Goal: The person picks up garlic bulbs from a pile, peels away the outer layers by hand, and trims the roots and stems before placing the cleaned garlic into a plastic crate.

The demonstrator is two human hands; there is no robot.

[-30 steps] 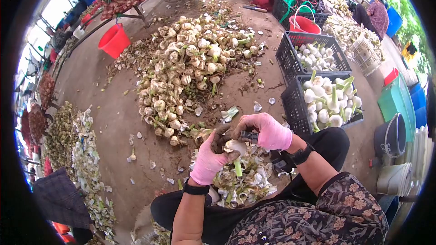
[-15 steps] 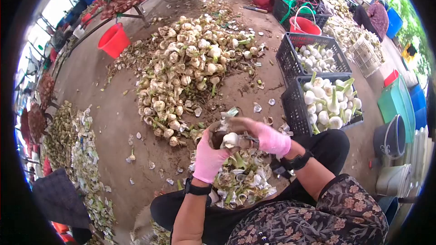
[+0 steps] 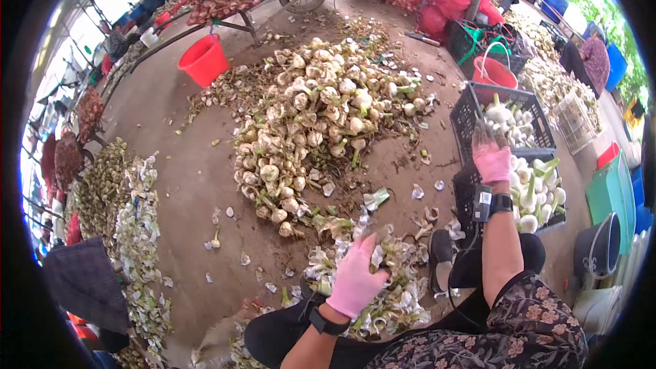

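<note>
Pink-gloved, the right hand point(image 3: 492, 154) hangs at a black crate point(image 3: 466, 113) (garlic point(image 3: 523, 127) inside).

No word, number, brand or sign can be read anywhere in the frame. A pale label point(image 3: 485, 198) is carried by the small dark device point(image 3: 481, 212) strapped at the wrist of the right hand point(image 3: 492, 154), right of centre in the frame, but any print on it is too small to be made out. The dark bucket point(image 3: 589, 246) at the frame's right is marked with pale lines; whether lettering is formed cannot be told.
</note>
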